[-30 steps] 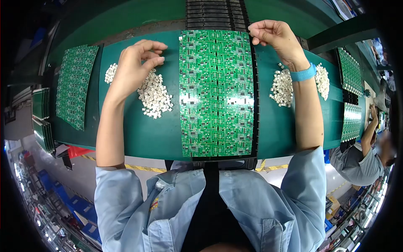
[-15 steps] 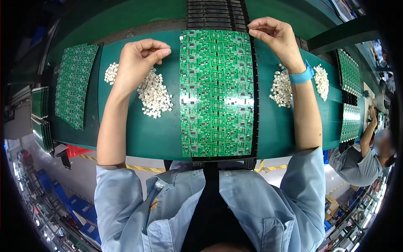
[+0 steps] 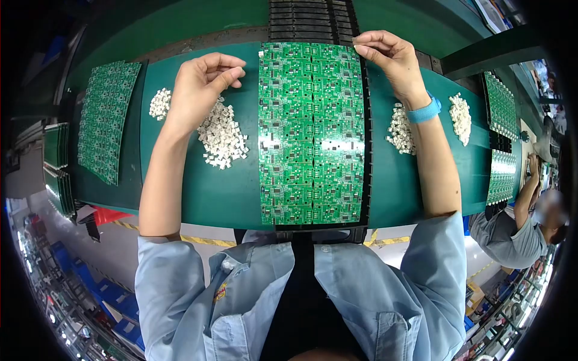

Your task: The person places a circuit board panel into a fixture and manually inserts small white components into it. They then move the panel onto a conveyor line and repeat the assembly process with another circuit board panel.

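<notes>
A green circuit board panel (image 3: 311,132) lies lengthwise before me, and a small white connector (image 3: 261,54) sits at its far left corner. My left hand (image 3: 208,84) hovers left of that corner with thumb and fingers pinched; whatever they hold is too small to make out. Below it spreads a pile of white connectors (image 3: 223,138). At the panel's far right corner is my right hand (image 3: 394,63), also pinching, its fingertips close to the edge. Any part between them is not clear. Another pile of white connectors (image 3: 401,129) lies partly behind my right wrist.
Smaller white connector piles lie at far left (image 3: 160,104) and far right (image 3: 460,119). More board panels (image 3: 108,123) stand at the left, with stacked boards (image 3: 503,108) at the right. A black slatted conveyor (image 3: 311,21) runs behind. A person (image 3: 512,231) sits at right.
My right hand has shifted slightly left and nearer to me, closer to the panel's far right corner. The left hand has barely moved and stays pinched.
</notes>
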